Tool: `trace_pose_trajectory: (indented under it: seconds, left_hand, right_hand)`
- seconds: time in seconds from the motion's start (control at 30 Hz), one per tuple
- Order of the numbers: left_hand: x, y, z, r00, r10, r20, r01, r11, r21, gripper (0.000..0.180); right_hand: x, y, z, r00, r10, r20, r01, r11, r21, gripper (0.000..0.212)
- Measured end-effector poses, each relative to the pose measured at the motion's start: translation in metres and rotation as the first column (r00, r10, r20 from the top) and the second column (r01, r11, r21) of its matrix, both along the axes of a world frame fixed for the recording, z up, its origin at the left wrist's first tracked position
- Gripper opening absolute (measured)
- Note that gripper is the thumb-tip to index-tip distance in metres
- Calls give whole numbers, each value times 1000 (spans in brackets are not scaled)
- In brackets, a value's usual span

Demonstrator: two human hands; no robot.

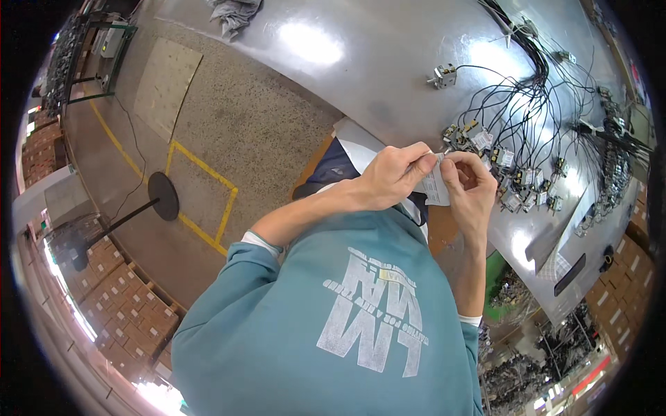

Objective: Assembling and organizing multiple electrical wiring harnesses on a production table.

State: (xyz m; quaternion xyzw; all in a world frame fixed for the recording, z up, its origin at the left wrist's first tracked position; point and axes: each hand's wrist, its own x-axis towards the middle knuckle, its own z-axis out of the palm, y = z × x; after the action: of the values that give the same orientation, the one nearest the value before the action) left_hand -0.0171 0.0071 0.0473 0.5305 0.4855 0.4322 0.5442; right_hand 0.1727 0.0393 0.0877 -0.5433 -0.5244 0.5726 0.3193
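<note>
My left hand [394, 175] pinches the upper edge of a small white printed sheet [436, 190], which looks like a sheet of labels. Close beside it, my right hand [474, 186] has thumb and forefinger pressed together at the sheet's upper right corner. The fingertips of both hands almost meet there, and they hide whatever is between them. Just past my right hand lies a cluster of small metal parts with black cables [528, 182], several bearing white labels. A single metal part [444, 76] on a cable lies apart, farther up the table.
The shiny metal table [388, 62] carries a grey cloth [234, 15], a thick black cable bundle [538, 59], a row of metal parts [612, 163] and a dark phone-like slab [570, 275]. A round-based stand [164, 197] is on the floor at left, near stacked cardboard boxes [125, 305].
</note>
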Motion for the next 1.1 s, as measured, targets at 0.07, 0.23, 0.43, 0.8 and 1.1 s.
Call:
trace_pose_trajectory:
  seconds: [0.07,0.23,0.43,0.8,1.1]
  left_hand:
    - [3,0,-1,999,17,32,-17,1000,10,32]
    - [4,1,-1,999,42,8,-42,999,24,35]
    - [0,4,-2,988,113,-106,-115,993,-12,47]
    - [-12,-6,-21,947,301,115,-273,938,-213,44]
    - [-17,-14,-34,933,337,130,-305,927,-218,39]
  right_hand:
    - [0,0,0,1000,7,10,-7,1000,12,16]
    - [0,2,4,1000,2,29,-4,998,60,13]
    - [13,31,20,998,-23,-57,30,990,139,16]
    - [-35,108,20,758,42,651,-416,800,432,76]
    - [-51,122,-13,526,-206,825,-298,864,406,90]
